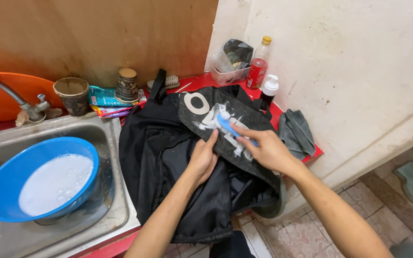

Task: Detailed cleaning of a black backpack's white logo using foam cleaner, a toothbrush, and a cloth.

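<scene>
Scrubbing | right hand (268, 150) grips brush (228, 125) | on backpack (168, 153)

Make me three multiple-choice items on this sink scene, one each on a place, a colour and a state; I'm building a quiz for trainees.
1. Where does the blue basin sit?
A. in the steel sink
B. on the floor
C. on the red counter

2. What colour is the brush in the right hand?
A. red
B. blue
C. yellow

3. What is in the basin?
A. nothing
B. dry clothes
C. white foamy water

Answers:
1 A, the sink walls surround it.
2 B, its blue head lies on the black backpack, which the left hand steadies.
3 C, foam covers the surface.
</scene>
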